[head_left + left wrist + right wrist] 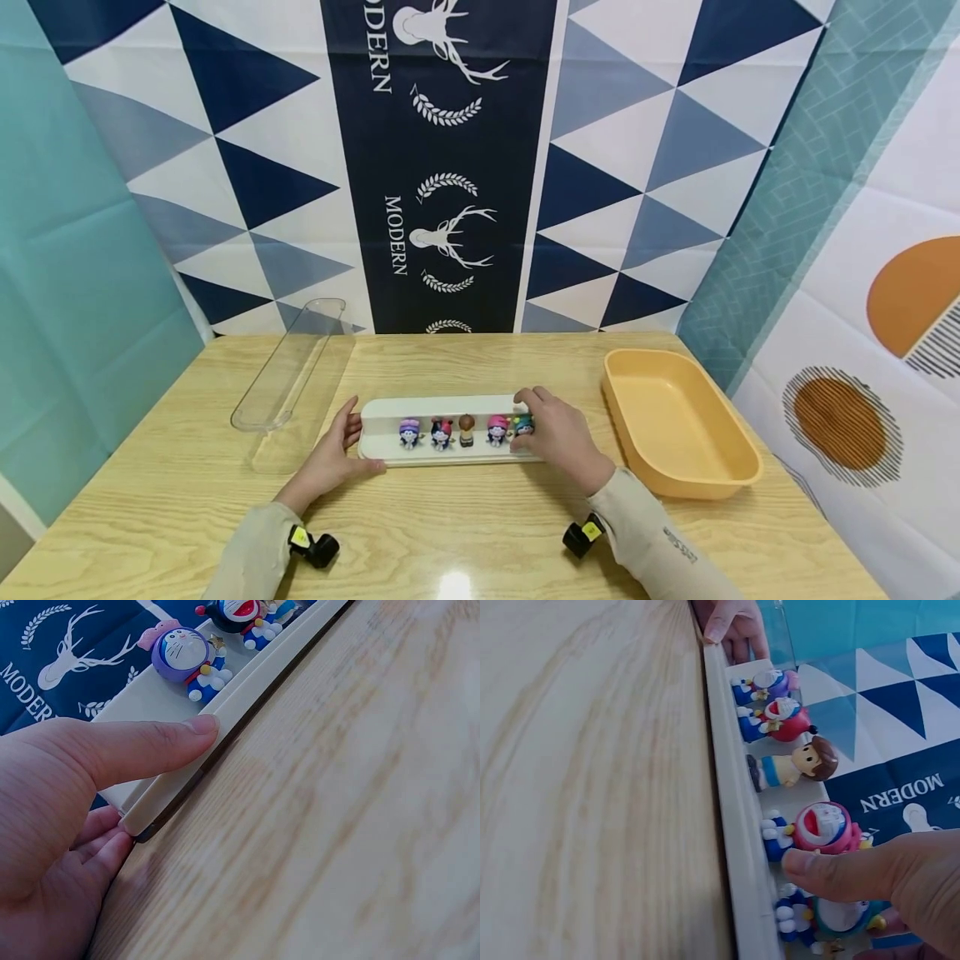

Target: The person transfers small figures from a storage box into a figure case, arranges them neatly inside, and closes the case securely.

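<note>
A white stepped display stand lies lengthwise on the table, with several small cartoon figurines standing in a row on it. My left hand grips its left end, the thumb on the front edge and the other fingers at the end. At the right end, my right hand holds a teal-hooded figurine between thumb and fingers, partly hiding it. Beside this one stands a pink-hooded figurine. Further left come a brown-haired boy figurine, a red-and-black one and a purple-hooded one.
A clear plastic cover lies on the table to the left. To the right stands a yellow-orange basin. A patterned cloth hangs behind the wooden table.
</note>
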{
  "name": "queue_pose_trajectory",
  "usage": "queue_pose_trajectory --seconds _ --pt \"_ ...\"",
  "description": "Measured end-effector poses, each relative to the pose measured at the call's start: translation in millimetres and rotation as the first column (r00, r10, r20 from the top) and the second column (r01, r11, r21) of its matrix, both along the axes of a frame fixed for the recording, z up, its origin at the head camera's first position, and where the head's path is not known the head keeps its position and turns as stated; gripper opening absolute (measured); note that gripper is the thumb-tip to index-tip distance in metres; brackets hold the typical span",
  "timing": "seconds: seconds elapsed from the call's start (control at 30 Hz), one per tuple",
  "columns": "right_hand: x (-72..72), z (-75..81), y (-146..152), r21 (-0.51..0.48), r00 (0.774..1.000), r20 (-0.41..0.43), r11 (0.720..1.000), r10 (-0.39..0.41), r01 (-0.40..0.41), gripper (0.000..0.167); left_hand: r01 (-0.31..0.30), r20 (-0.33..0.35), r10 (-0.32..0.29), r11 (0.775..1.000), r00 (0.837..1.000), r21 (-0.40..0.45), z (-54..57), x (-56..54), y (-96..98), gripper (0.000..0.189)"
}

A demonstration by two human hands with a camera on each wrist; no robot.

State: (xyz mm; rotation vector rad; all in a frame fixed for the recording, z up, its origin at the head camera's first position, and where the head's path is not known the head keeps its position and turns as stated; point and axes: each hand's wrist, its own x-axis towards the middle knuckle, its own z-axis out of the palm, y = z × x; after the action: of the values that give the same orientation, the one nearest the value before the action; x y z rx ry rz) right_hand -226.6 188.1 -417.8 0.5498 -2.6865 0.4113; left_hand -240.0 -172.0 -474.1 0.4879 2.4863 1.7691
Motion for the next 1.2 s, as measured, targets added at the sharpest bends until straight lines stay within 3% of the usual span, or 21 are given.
queue_pose_trajectory --seconds 0.2,0.4,0.57,0.7,0.8,0.9,1.07,1.2 --pt "3.1 10.5 4.5 0.054 0.997 0.078 0.998 -0.028 0.024 0.069 0.002 0.010 -0.002 1.000 1.000 0.002 -0.8 1.0 0.0 0.119" --pt "3.6 20.1 16.1 0.047 0.993 0.113 0.999 -0.025 0.020 0.080 -0.004 0.004 0.005 1.000 1.000 -0.017 -1.4 -0.2 0.7 0.118" --pt "1.7 16.1 24.1 0.051 0.990 0.137 0.998 -0.043 0.036 0.090 -0.005 0.006 0.005 1.000 1.000 -0.028 -2.2 -1.4 1.6 0.119" --pt "2.3 6.6 27.1 0.031 0.994 0.113 1.000 -0.006 0.003 0.103 0.005 0.001 -0.005 1.000 1.000 -0.007 -1.7 -1.3 1.9 0.119" --pt "2.3 -1.8 29.2 -0.053 0.994 0.109 0.998 0.022 -0.016 0.114 0.010 -0.009 -0.010 1.000 1.000 0.009 -0.6 -1.1 2.2 0.118" --pt "0.7 -12.3 32.1 -0.190 0.984 0.175 0.982 0.037 -0.003 0.121 0.011 -0.014 -0.011 1.000 1.000 0.009 0.1 -1.2 2.0 0.117" --pt "-1.2 -31.5 39.2 -0.372 0.944 0.323 0.926 0.062 0.067 0.130 0.014 -0.002 -0.014 1.000 1.000 0.012 0.8 -0.3 1.9 0.117" --pt "-3.2 -42.7 45.2 -0.499 0.934 0.330 0.865 0.137 0.049 0.129 0.009 -0.006 -0.009 1.000 1.000 0.000 0.8 -0.3 1.2 0.117"
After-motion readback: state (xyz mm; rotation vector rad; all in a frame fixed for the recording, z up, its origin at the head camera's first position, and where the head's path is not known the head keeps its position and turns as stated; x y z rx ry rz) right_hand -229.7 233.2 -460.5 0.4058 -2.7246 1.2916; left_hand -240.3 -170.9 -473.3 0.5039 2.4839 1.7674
